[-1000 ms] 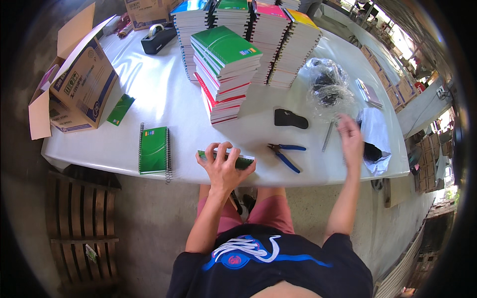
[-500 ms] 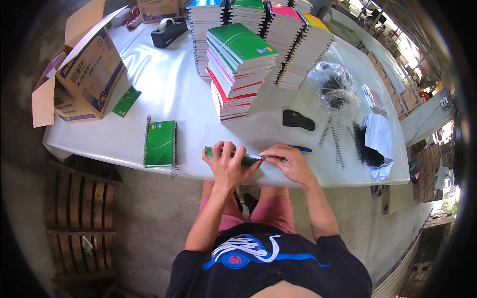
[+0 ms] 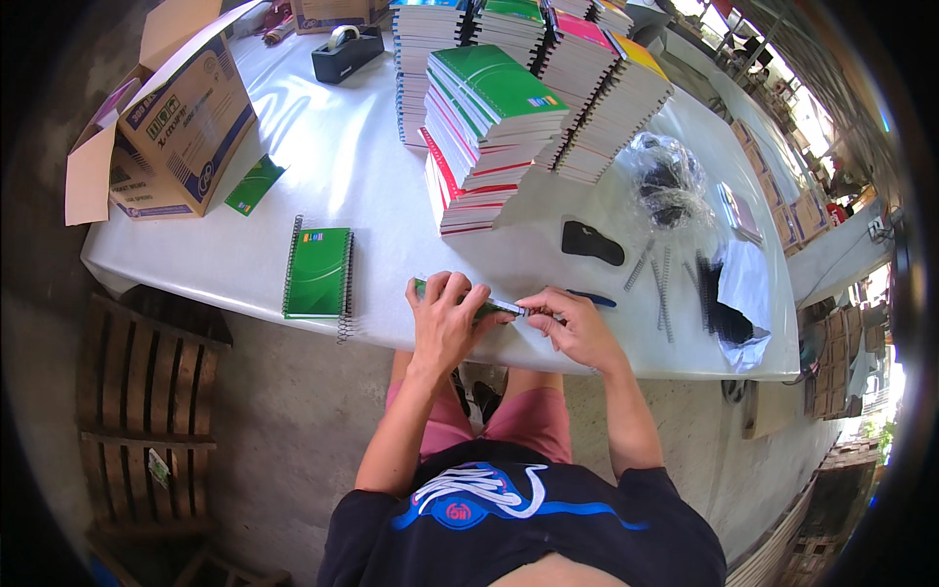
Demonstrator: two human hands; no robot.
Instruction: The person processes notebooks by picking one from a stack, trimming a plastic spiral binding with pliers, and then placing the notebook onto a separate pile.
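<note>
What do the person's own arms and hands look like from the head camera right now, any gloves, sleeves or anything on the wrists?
Both hands are bare: no gloves on the left hand or the right hand, and no watch, band or ring that I can make out. The forearms are uncovered too. The only sleeves are the short ones of a dark navy shirt with a white and blue print, ending above the elbows.

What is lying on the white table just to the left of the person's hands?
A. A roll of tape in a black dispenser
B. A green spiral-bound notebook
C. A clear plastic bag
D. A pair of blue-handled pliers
B. A green spiral-bound notebook lies flat near the table's front edge, left of the left hand; the tape dispenser sits far back and the plastic bag is off to the right.
</note>
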